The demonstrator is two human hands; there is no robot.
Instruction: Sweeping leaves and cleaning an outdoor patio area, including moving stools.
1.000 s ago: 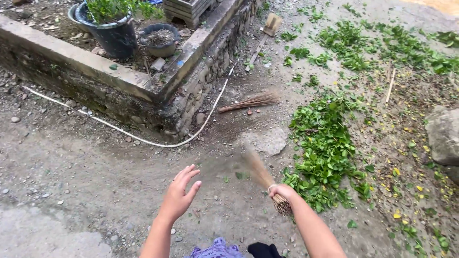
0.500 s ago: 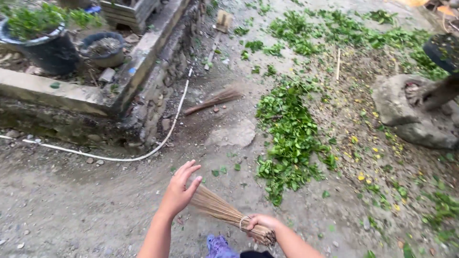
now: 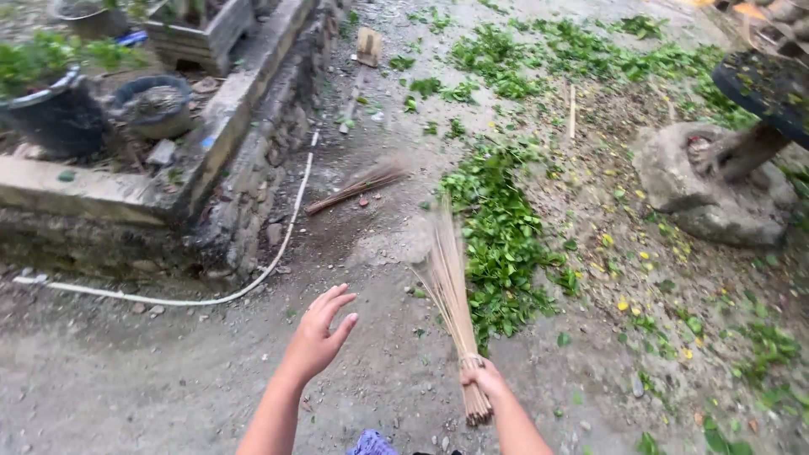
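Note:
My right hand (image 3: 484, 379) grips the bound end of a short stick broom (image 3: 448, 286), whose bristles fan out forward over the dirt toward a long heap of green leaves (image 3: 497, 227). My left hand (image 3: 320, 333) hovers open in the air, fingers spread, to the left of the broom and touching nothing. A second stick broom (image 3: 358, 185) lies flat on the ground further ahead.
A stone-walled raised bed (image 3: 227, 126) with potted plants (image 3: 50, 93) stands at the left, a white hose (image 3: 286, 236) curving around its corner. A large rock (image 3: 708, 185) sits at the right. More leaves (image 3: 573, 59) and a wooden tool (image 3: 362, 59) lie beyond.
The broom has swung from low and left, near my left hand, to pointing forward at the leaf heap. The view has shifted slightly right; my left hand stays raised.

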